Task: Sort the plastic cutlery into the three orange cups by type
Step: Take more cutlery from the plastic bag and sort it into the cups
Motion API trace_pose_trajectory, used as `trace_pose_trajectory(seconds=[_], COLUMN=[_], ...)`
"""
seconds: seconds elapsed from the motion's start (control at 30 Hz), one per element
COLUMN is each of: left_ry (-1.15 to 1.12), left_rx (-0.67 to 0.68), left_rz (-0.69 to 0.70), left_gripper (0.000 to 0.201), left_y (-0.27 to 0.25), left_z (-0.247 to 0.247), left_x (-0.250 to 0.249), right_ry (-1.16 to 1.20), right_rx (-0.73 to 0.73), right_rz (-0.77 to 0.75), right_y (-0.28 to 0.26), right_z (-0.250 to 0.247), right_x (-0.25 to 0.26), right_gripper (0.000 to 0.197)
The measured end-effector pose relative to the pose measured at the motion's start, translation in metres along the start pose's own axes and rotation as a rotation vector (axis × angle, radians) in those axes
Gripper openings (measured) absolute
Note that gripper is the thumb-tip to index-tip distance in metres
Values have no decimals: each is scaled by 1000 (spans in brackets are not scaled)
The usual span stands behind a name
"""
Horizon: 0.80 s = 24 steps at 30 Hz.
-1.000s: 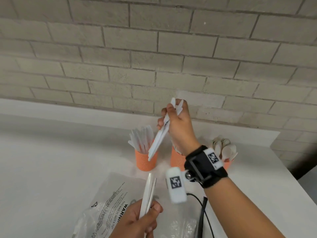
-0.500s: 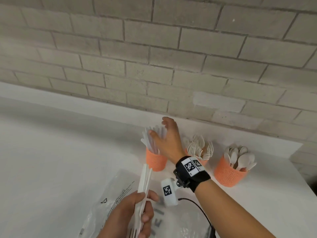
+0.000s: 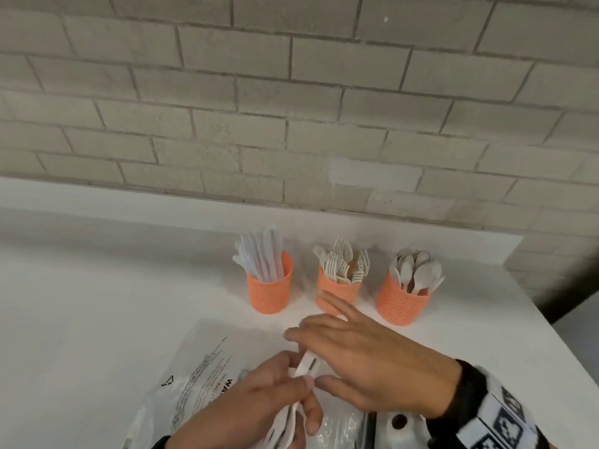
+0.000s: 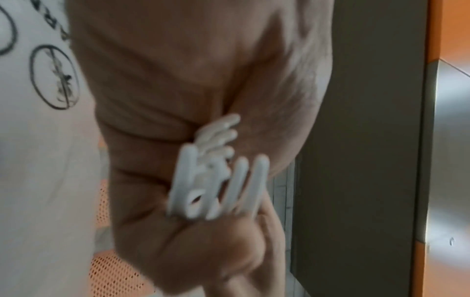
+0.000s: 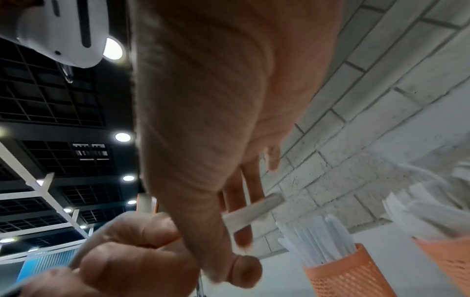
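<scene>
Three orange cups stand in a row near the wall: knives (image 3: 259, 257) in the left cup (image 3: 270, 291), forks in the middle cup (image 3: 337, 293), spoons in the right cup (image 3: 403, 304). My left hand (image 3: 301, 396) grips a small bundle of white forks (image 3: 306, 367) low at the front. Their tines (image 4: 223, 180) stick out of my curled fingers in the left wrist view. My right hand (image 3: 327, 354) hovers over the bundle's handles (image 5: 254, 211), fingers straight above them and thumb (image 5: 244, 269) below. Whether it touches them is unclear.
A crumpled clear plastic bag (image 3: 201, 380) with printed warnings lies on the white counter (image 3: 97, 303) under my hands. A grey brick wall (image 3: 291, 124) closes the back. The counter's right edge (image 3: 534, 315) runs just beyond the spoon cup.
My right hand carried knives to the left cup, let them go there, and came back empty over the forks. My left hand has kept its grip on the forks throughout.
</scene>
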<state>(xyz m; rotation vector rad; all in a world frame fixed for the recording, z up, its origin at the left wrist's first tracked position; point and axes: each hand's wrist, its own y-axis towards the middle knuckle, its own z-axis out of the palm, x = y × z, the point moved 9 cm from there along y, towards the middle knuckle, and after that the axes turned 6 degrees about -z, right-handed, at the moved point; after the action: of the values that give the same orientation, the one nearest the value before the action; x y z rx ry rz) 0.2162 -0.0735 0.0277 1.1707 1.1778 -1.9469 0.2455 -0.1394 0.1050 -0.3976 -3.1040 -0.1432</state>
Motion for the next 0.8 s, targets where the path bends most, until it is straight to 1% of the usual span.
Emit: trace_pose_trajectory(seconds=[0.07, 0.1, 0.17, 0.23, 0.27, 0.33, 0.37, 0.4, 0.43, 0.47, 0.5, 0.53, 0.57, 0.6, 0.63, 0.67, 0.7, 0.73, 0.8], left_ry=[117, 109, 13, -160, -248, -396, -407, -381, -337, -283, -229, -190, -173, -172, -170, -166, -151, -141, -155], left_rx=[79, 101, 94, 77, 66, 21, -25, -89, -160, -215, -252, -276, -313, -366, -420, -454, -468, -467, -447], left_rz=[-34, -48, -83, -103, -92, -15, 52, 121, 177, 220, 259, 300, 338, 365, 382, 391, 399, 402, 392], left_gripper=[62, 62, 58, 57, 60, 72, 82, 91, 96, 97, 93, 84, 71, 56, 43, 34, 31, 30, 33], left_y=[0, 0, -3, -11, -15, -18, -18, -17, -16, -15, -13, -11, -8, -7, -6, -5, -4, -4, -2], left_z=[13, 15, 9, 2, -3, -11, -15, -19, -20, -16, -9, 0, 5, 7, 7, 7, 7, 8, 7], left_x=[1, 0, -3, -8, -12, -20, -23, -25, -26, -27, -28, -29, -30, -30, -31, -33, -34, -36, -35], right_ry=[134, 192, 273, 340, 311, 219, 192, 198, 211, 220, 252, 307, 381, 453, 527, 627, 735, 834, 1012], right_rx=[77, 97, 62, -1, -57, -176, -228, -260, -262, -280, -307, -328, -328, -320, -341, -370, -390, -402, -458], right_rz=[11, 20, 54, 142, 196, 314, 395, 493, 583, 644, 679, 711, 740, 748, 733, 732, 720, 692, 661], right_y=[-10, -16, -27, -41, -47, -58, -62, -66, -69, -71, -72, -71, -69, -68, -66, -65, -64, -62, -62], right_z=[11, 14, 17, 19, 18, 15, 16, 18, 23, 26, 30, 34, 38, 43, 46, 45, 44, 44, 44], right_x=[2, 2, -1, -7, -10, -12, -14, -15, -16, -13, -10, -7, -4, 0, 4, 7, 11, 15, 19], right_gripper=[35, 29, 27, 29, 29, 24, 24, 29, 36, 38, 40, 46, 53, 52, 42, 31, 29, 31, 30])
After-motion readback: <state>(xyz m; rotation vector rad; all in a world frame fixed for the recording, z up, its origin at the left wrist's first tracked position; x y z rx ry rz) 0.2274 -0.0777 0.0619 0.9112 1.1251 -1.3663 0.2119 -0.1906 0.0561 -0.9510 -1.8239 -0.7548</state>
